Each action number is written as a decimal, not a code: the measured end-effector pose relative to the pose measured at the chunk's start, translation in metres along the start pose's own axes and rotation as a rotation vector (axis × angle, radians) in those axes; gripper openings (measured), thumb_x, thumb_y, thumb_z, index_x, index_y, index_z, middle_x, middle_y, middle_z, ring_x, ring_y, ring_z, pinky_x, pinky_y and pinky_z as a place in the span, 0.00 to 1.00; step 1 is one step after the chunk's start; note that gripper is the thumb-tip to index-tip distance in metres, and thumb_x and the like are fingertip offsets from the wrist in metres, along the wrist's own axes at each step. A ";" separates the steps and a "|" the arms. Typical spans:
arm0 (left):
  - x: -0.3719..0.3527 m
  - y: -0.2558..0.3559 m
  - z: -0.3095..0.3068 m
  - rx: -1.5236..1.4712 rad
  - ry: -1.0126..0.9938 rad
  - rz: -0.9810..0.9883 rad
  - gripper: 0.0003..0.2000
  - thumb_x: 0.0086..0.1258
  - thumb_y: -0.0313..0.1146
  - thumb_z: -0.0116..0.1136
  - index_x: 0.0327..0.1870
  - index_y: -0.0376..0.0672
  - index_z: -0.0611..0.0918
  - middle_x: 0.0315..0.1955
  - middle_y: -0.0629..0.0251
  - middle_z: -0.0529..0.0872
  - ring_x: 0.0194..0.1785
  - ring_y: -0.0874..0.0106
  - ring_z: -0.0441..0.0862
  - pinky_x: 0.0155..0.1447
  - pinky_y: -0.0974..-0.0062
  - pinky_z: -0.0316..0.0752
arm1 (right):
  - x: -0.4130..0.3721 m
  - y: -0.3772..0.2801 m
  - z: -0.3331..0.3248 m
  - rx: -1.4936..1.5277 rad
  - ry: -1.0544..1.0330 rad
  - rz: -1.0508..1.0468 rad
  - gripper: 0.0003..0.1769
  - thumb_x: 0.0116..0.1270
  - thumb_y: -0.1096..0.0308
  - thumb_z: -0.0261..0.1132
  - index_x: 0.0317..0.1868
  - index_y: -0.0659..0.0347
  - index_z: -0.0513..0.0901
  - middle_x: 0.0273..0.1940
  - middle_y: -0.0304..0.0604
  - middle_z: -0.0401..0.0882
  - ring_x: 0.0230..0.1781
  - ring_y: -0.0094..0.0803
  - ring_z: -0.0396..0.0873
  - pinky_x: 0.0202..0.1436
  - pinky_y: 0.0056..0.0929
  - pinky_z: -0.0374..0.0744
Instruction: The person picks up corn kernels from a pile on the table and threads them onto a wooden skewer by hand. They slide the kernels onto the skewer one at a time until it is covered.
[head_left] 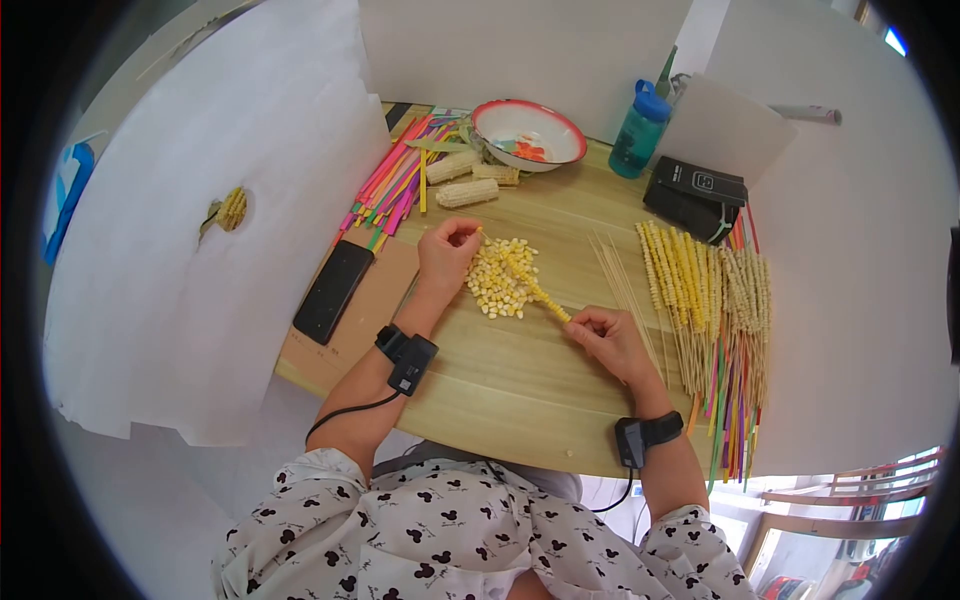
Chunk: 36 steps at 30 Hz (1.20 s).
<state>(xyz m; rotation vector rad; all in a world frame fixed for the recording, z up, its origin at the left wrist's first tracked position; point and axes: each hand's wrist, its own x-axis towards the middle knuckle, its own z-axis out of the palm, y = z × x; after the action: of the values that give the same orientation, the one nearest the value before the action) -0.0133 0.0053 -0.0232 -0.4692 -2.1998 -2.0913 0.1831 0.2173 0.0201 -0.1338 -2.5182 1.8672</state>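
Note:
A thin skewer threaded with yellow corn kernels (541, 295) slants across the middle of the table. My right hand (612, 342) is closed in a pinch around its near, lower end. At the far, upper end, the fingertips of my left hand (447, 262) are pinched together on the tip. Whether a single kernel is also between those fingers is too small to tell. Beneath the skewer lies a pile of loose corn kernels (497, 297), yellow and white. Several bare skewers (622, 282) lie just beyond my right hand.
Rows of kernel-threaded skewers (690, 275) lie at the right, with coloured strips below. A black case (692, 200), blue bottle (640, 130) and red-rimmed basin (530, 112) stand behind. Stripped cobs (467, 193), colourful strips (385, 180) and a phone (334, 292) on cardboard are left.

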 end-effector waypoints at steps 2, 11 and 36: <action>-0.001 0.001 0.000 0.095 0.030 0.053 0.06 0.61 0.25 0.64 0.38 0.36 0.85 0.24 0.72 0.81 0.28 0.84 0.74 0.34 0.83 0.72 | -0.001 -0.003 0.000 0.001 0.000 0.008 0.08 0.67 0.68 0.67 0.35 0.65 0.84 0.21 0.25 0.72 0.22 0.10 0.63 0.24 0.15 0.62; -0.005 0.009 0.004 0.211 0.049 0.105 0.06 0.61 0.25 0.64 0.38 0.36 0.85 0.25 0.69 0.83 0.27 0.81 0.75 0.34 0.81 0.73 | 0.000 0.001 0.000 0.005 -0.002 0.033 0.08 0.67 0.67 0.66 0.34 0.65 0.83 0.21 0.24 0.71 0.21 0.10 0.63 0.23 0.16 0.62; 0.000 0.004 0.002 0.016 -0.022 0.112 0.05 0.63 0.21 0.61 0.39 0.36 0.83 0.29 0.74 0.82 0.31 0.86 0.75 0.36 0.86 0.72 | 0.000 0.003 -0.012 0.137 -0.065 0.043 0.11 0.68 0.62 0.66 0.37 0.62 0.85 0.17 0.27 0.70 0.15 0.11 0.64 0.18 0.14 0.60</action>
<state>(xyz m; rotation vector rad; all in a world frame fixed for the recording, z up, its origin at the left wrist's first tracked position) -0.0122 0.0079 -0.0198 -0.6024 -2.1465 -2.0200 0.1838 0.2293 0.0210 -0.1291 -2.4359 2.0866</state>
